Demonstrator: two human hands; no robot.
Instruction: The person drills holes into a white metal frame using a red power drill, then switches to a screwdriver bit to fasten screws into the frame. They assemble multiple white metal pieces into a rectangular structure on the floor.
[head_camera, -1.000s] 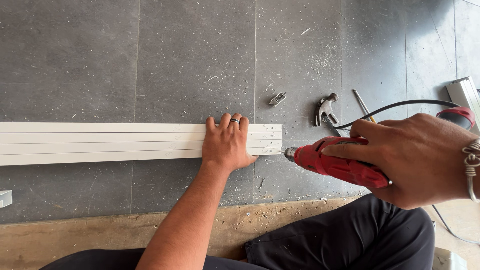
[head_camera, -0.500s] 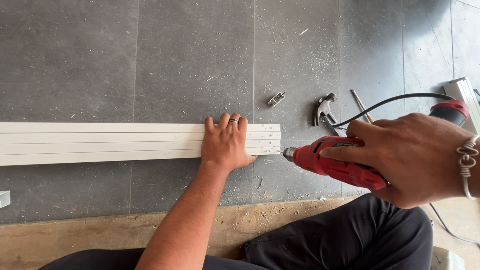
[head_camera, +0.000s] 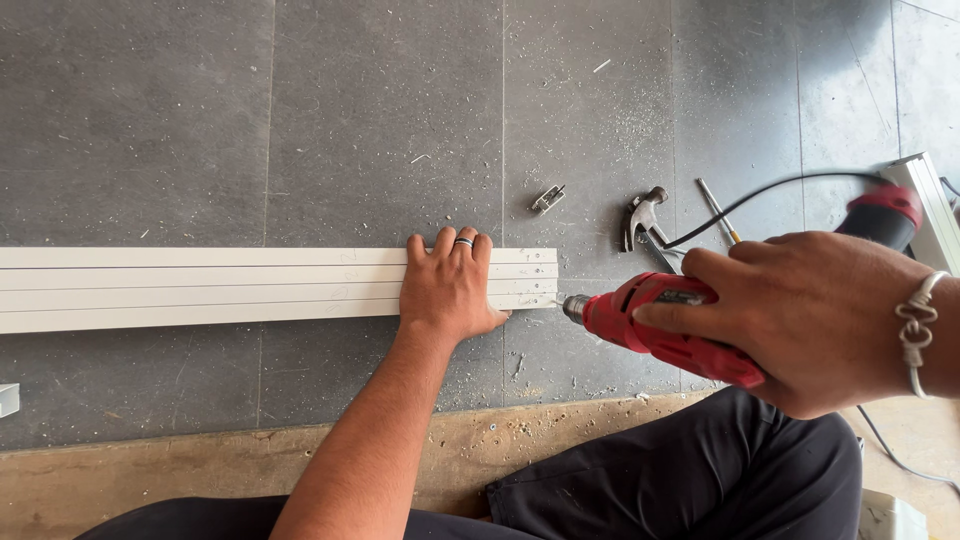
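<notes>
A long bundle of white profile strips (head_camera: 200, 288) lies flat on the grey tiled floor, running from the left edge to its cut end near the middle. My left hand (head_camera: 448, 288) presses flat on the strips close to that end, fingers spread, a ring on one finger. My right hand (head_camera: 800, 318) grips a red corded electric drill (head_camera: 660, 322) held sideways. The drill's chuck and bit touch the end face of the nearest strip.
A claw hammer (head_camera: 642, 218), a small metal bracket (head_camera: 547, 198) and a screwdriver (head_camera: 717, 208) lie on the floor beyond the drill. A white profile piece (head_camera: 930, 208) sits at the right edge. White shavings are scattered on the tiles. My dark-trousered leg (head_camera: 690, 475) is below.
The drill has moved left, from just off the strips' end to touching it. My left hand has stayed pressed on the strips.
</notes>
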